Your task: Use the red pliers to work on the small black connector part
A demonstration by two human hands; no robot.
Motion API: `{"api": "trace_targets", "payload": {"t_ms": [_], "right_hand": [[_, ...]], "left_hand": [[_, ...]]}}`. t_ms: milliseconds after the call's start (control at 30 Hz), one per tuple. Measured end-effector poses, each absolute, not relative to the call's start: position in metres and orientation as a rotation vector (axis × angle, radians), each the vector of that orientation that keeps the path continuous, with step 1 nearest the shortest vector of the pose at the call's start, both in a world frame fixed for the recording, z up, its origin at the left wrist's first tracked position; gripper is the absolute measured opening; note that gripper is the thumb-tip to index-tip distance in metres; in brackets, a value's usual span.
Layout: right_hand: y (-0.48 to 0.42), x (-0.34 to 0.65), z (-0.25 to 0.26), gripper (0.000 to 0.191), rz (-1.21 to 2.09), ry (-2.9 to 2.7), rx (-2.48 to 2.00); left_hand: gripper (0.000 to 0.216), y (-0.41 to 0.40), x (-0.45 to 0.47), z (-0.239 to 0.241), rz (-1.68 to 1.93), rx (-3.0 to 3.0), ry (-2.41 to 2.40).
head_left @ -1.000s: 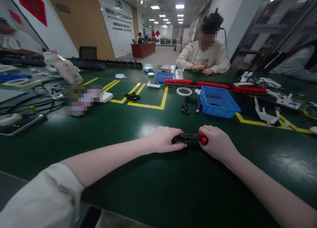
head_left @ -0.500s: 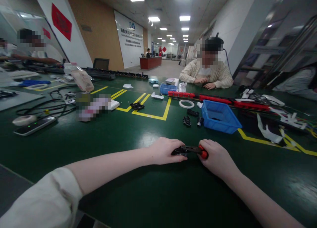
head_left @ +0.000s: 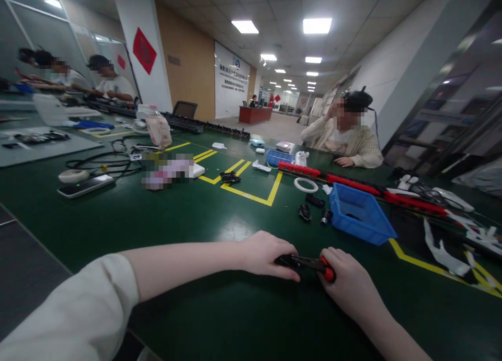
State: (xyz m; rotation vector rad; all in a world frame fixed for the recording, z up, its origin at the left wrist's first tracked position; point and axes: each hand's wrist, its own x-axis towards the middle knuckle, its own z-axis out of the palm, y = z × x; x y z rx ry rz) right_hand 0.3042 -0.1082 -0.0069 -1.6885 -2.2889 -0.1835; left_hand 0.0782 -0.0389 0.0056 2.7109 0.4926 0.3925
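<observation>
At the upper left of the frame, co-workers (head_left: 110, 84) show more fully than a moment ago: the view has swung, and the whole scene sits further right and lower. Below them, the pale bottle (head_left: 159, 131) and the black cable bundle (head_left: 230, 177) have shifted only with that turn. At lower centre the left hand (head_left: 264, 254) keeps a narrow pinch on a small black piece (head_left: 287, 260), partly hidden by the fingers. Just right of it, the red-handled tool (head_left: 309, 263) points its dark metal end at the piece; whether it bites there, I cannot tell. The right hand (head_left: 349, 277) stays wrapped around the handles. Further up, the striped-sleeved co-worker (head_left: 368, 147) has lifted one hand to head height, beyond the blue bin (head_left: 363, 225). The grip looks unaltered, so I judge the handwork no further along.
</observation>
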Motion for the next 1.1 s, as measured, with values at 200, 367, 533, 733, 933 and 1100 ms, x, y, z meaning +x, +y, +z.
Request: {"api": "trace_targets", "payload": {"t_ms": [200, 367, 533, 733, 933, 1100], "right_hand": [[-0.1089, 0.3042, -0.0086, 0.009, -0.279, -2.317, -1.64], [-0.1103, 0.3012, -0.0046, 0.008, -0.235, -2.3, -1.683], [-0.11, 0.3017, -0.0028, 0.009, -0.218, -2.33, -1.679], [-0.1123, 0.2997, -0.0024, 0.007, -0.193, -2.287, -1.688], [-0.1126, 0.2982, -0.0041, 0.004, -0.194, -2.223, -1.729], [-0.1125, 0.2985, -0.0021, 0.006, -0.153, -2.206, -1.728]], "left_hand": [[0.039, -0.0396, 0.0769, 0.0066, 0.408, 2.706, 0.473], [0.038, -0.0401, 0.0773, 0.0064, 0.422, 2.733, 0.439], [0.037, -0.0388, 0.0778, 0.0039, 0.441, 2.745, 0.414], [0.037, -0.0388, 0.0765, 0.0024, 0.451, 2.719, 0.407], [0.04, -0.0376, 0.0772, 0.0002, 0.477, 2.737, 0.455], [0.04, -0.0375, 0.0771, -0.0004, 0.513, 2.691, 0.52]]}}
